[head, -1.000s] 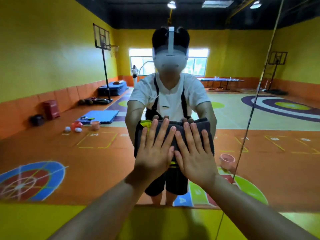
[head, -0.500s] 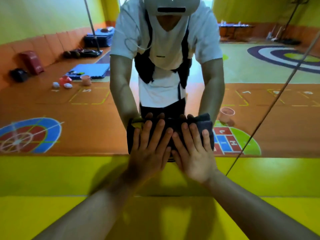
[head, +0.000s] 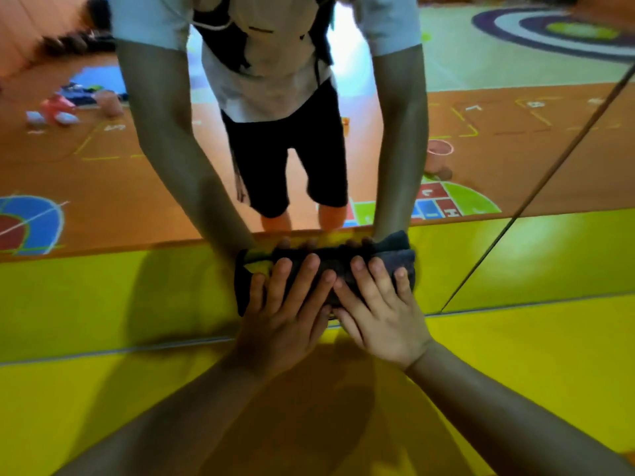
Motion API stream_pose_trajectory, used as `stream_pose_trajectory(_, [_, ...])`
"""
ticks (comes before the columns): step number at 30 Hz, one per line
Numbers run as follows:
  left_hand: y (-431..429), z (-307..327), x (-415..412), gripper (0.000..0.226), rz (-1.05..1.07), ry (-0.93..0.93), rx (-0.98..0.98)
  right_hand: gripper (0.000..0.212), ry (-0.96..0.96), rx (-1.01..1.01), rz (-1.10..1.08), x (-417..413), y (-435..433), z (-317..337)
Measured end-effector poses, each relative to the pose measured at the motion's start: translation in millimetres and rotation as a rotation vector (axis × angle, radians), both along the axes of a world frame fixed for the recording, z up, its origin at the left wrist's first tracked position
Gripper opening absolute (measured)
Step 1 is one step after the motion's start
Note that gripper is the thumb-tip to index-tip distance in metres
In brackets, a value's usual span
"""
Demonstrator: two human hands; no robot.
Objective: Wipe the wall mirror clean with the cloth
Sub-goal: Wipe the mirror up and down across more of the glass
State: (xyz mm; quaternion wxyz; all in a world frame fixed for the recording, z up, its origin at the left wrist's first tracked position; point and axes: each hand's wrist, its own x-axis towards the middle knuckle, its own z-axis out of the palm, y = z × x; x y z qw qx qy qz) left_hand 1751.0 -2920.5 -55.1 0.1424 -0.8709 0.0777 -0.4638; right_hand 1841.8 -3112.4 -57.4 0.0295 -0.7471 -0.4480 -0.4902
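1. Left hand (head: 285, 324) and right hand (head: 381, 317): both flat, fingers straight and spread, side by side, pressing on the cloth (head: 335, 257).
2. Cloth: dark, folded, pinned against the mirror (head: 103, 187), low down near its bottom edge.
3. Reflection (head: 285, 97) of the person fills mid-glass; its arms meet the cloth from above.
4. Panel seam (head: 536, 197) runs diagonally, right of the right hand.
5. Reflected pink cup (head: 438, 156) right of the arms. Yellow floor (head: 515, 355) below.

left hand (head: 285, 322) flat, fingers (head: 307, 281) straight | right hand (head: 385, 319) flat, fingers straight | hands side by side
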Motion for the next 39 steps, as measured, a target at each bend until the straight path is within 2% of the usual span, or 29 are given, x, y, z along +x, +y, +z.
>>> stream_pose_trajectory(6, [-18, -69, 4, 0.094, 0.044, 0.021, 0.016, 0.087, 0.005, -0.166, 0.046, 12, -38, -53])
stream_pose_trajectory(9, [-32, -79, 12, 0.090, 0.073, 0.018, -0.007, 0.069, -0.024, -0.266, 0.091, 22, -56, -52])
stream_pose_trajectory(13, [-67, -83, 24, 0.090, 0.112, 0.023, -0.040, 0.063, -0.006, -0.269, 0.095, 33, -78, -50])
stream_pose_trajectory(17, [-102, -78, 42, 0.074, 0.102, -0.002, -0.043, 0.070, -0.028, -0.234, 0.040, 47, -107, -46])
stream_pose_trajectory(21, [-111, -57, 54, 0.072, 0.125, -0.043, -0.034, 0.086, -0.026, -0.180, 0.016, 52, -113, -30])
stream_pose_trajectory(24, [-115, -12, 56, 0.073, 0.120, -0.038, -0.081, 0.078, -0.006, -0.108, 0.025, 53, -110, 10])
stream_pose_trajectory(28, [-120, 77, 55, 0.073, 0.099, -0.041, -0.161, 0.060, 0.054, -0.075, 0.068, 54, -106, 103])
stream_pose_trajectory(33, [-113, 230, 63, 0.073, 0.052, -0.086, -0.100, 0.058, 0.050, 0.047, 0.093, 59, -97, 240])
stream_pose_trajectory(39, [-107, 415, 72, 0.067, 0.123, -0.176, -0.014, 0.053, -0.045, 0.213, 0.042, 64, -78, 407])
